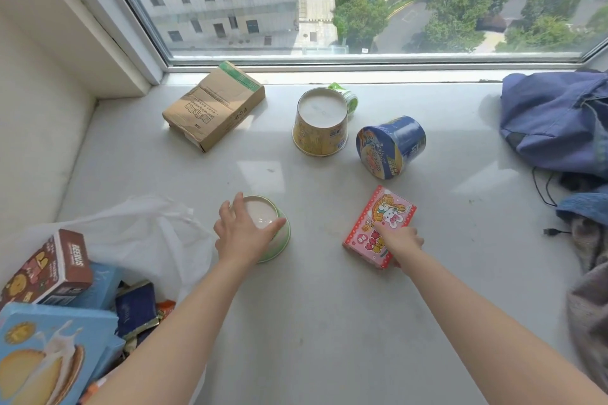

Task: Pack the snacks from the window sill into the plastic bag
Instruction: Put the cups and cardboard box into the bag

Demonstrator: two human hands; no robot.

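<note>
My left hand [241, 233] grips an upside-down green noodle cup [279, 242] from above, fingers spread round its white base. My right hand [399, 240] holds the near end of a pink snack box [386, 217] with a rabbit picture, lying flat on the sill. The white plastic bag [144, 227] lies open at the left, holding a brown box [56, 266], a blue biscuit box [49, 352] and several dark packets. Farther back stand an upturned yellow cup [320, 125], a small green cup [348, 97] behind it, a blue cup [390, 146] on its side and a cardboard box [214, 105].
The pale window sill [329, 306] runs to the window frame [362, 64] at the back and a white wall at the left. A blue cloth bag [556, 122], a cable [549, 232] and grey fabric [589, 306] lie along the right edge.
</note>
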